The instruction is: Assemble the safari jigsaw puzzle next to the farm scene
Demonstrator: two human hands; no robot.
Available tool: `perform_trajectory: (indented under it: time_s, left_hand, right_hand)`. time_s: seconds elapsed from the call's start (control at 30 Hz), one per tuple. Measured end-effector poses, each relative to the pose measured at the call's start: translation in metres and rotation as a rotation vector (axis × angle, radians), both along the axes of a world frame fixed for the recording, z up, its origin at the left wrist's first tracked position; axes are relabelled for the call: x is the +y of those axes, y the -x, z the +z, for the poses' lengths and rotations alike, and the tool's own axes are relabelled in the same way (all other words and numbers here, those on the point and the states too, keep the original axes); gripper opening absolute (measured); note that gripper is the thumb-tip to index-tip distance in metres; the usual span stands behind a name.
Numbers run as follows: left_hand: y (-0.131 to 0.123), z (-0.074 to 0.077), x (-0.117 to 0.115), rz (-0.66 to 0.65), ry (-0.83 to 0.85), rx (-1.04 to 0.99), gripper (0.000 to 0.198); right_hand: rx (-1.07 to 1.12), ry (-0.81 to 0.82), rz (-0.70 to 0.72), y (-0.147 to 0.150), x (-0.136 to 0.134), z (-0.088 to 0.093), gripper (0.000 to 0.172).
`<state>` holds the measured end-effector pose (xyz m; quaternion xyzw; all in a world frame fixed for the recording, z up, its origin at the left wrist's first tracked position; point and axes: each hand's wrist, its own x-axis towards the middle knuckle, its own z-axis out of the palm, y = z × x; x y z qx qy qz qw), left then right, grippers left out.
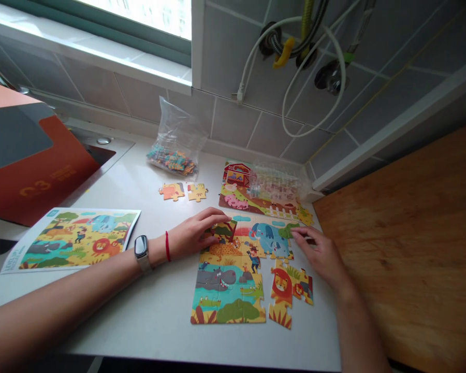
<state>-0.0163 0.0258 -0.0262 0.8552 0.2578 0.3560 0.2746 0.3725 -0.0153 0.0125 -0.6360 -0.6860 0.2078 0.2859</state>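
A jungle-animal jigsaw puzzle (229, 280) lies partly assembled on the white counter (155, 316), showing a hippo, an elephant and a lion. My left hand (196, 233) pinches a tree puzzle piece (224, 230), which looks slightly tilted at the puzzle's top edge. My right hand (318, 254) is at the puzzle's right side, its fingertips gripping a green puzzle piece (288, 230) next to the elephant. A lion section (289, 287) sits slightly apart from the main block. A watch and a red string circle my left wrist.
A printed picture sheet (72, 241) lies left of my left arm. Behind are two loose puzzle pieces (182, 191), a plastic bag of pieces (174, 147) and a farm puzzle (248, 189) under clear plastic. An orange box (34, 166) stands left; a wooden board (404, 243) lies right.
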Motion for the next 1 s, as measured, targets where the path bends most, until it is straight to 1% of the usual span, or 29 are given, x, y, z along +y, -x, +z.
perform_trajectory:
  time_s: [0.07, 0.13, 0.23, 0.33, 0.43, 0.57, 0.7, 0.77, 0.83, 0.93, 1.0]
  left_hand:
    - [0.000, -0.001, 0.000, -0.001, 0.009, 0.010, 0.049]
    - [0.000, -0.002, 0.000, 0.002, 0.013, 0.016, 0.048]
    - [-0.001, -0.003, 0.000, -0.009, 0.008, 0.031, 0.046]
    - [0.000, -0.003, 0.001, -0.024, 0.007, 0.051, 0.044]
    - [0.001, -0.003, 0.001, -0.023, 0.000, 0.053, 0.042]
    - [0.001, -0.002, 0.002, -0.020, -0.016, 0.033, 0.040]
    - [0.000, -0.003, 0.002, -0.015, -0.017, 0.034, 0.040]
    - [0.000, -0.005, 0.003, -0.009, -0.011, 0.029, 0.039]
    - [-0.001, -0.008, 0.004, -0.005, -0.015, 0.021, 0.039]
    - [-0.001, -0.011, 0.005, -0.013, -0.028, 0.001, 0.040]
    - [-0.001, -0.011, 0.005, -0.018, -0.024, -0.002, 0.041]
  right_hand:
    - [-0.109, -0.045, -0.001, 0.007, -0.026, -0.006, 0.043]
    - [-0.202, -0.062, -0.022, 0.015, -0.056, -0.018, 0.053]
    - [-0.344, -0.021, -0.047, 0.023, -0.097, -0.037, 0.066]
    - [-0.421, 0.009, -0.028, 0.028, -0.122, -0.046, 0.069]
    - [-0.416, 0.032, -0.008, 0.031, -0.130, -0.042, 0.069]
    - [-0.364, 0.035, 0.000, 0.033, -0.131, -0.035, 0.067]
    - [-0.327, 0.038, 0.001, 0.034, -0.135, -0.032, 0.063]
    - [-0.320, 0.066, -0.013, 0.038, -0.137, -0.031, 0.062]
    - [-0.330, 0.110, -0.049, 0.045, -0.138, -0.031, 0.065]
    - [-0.361, 0.150, -0.180, 0.058, -0.136, -0.035, 0.069]
    - [-0.370, 0.166, -0.246, 0.066, -0.134, -0.038, 0.066]
